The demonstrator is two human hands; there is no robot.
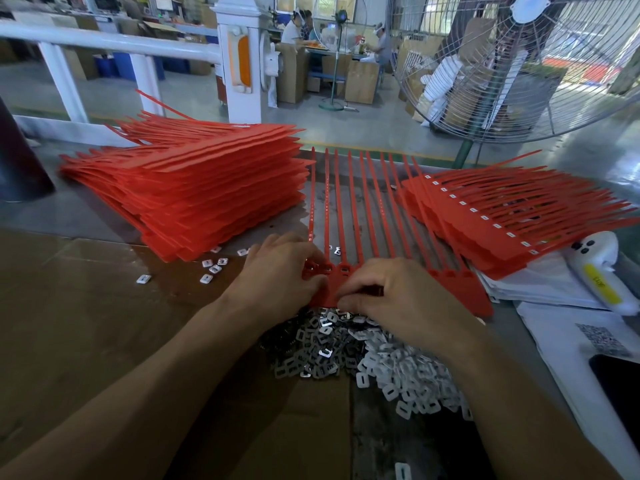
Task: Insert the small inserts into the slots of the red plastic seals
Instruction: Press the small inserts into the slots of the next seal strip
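**Hands at the head end of a red seal strip**

Between the two hands, in the head view, lay a strip of red seals (349, 216), its heads joined side by side and its long tails fanning away from the person. The left hand (282, 275) curled over the leftmost heads, fingers bent round the strip's edge, probably to hold it still while slots were filled. The right hand (398, 294) rested on the strip's flat tag end, fingers curled with the tips drawn together near a head; whether they pinched an insert could not be told, since the fingertips hid it.

Just nearer the person than both hands sat the heap of small inserts (363, 355), pale and silvery rectangles each with a slot, close enough for a short reach. A few loose inserts (211, 270) lay beyond the left hand, beside a tall stack of unfilled seals (207, 188). Beyond the right hand lay a lower pile of seals (512, 220), white inserts visible in their heads, so likely finished work. Two heads beside the left fingers looked open and dark, seemingly unfilled.
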